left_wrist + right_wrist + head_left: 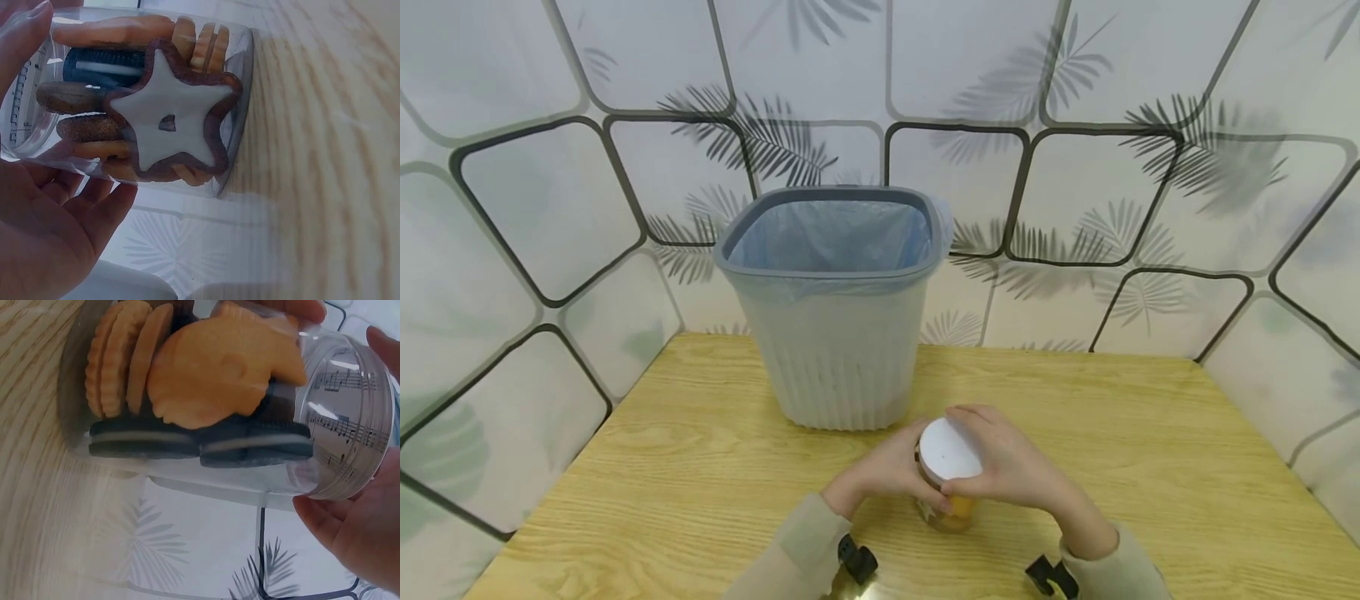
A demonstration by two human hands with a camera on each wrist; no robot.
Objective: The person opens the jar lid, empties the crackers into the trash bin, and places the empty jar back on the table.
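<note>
A clear jar [955, 522] of cookies stands upright on the table, topped by a round white lid [943, 450]. My left hand [897, 463] curls round the jar's upper left side, thumb at the front. From the right, my right hand [1013, 460] grips the lid by its edge, fingers behind and thumb in front. Through the jar wall show a star-shaped cookie [172, 94] with white filling, a fish-shaped cookie [209, 375] and several dark sandwich cookies [144, 442]. Sheet-music print [340, 419] appears at the lid end of the jar.
Behind the jar, slightly left, stands a tall white bin [842, 350] with a grey rim and a plastic liner [842, 229]. The wood-grain table [662, 467] meets patterned walls [962, 192] at the back and both sides.
</note>
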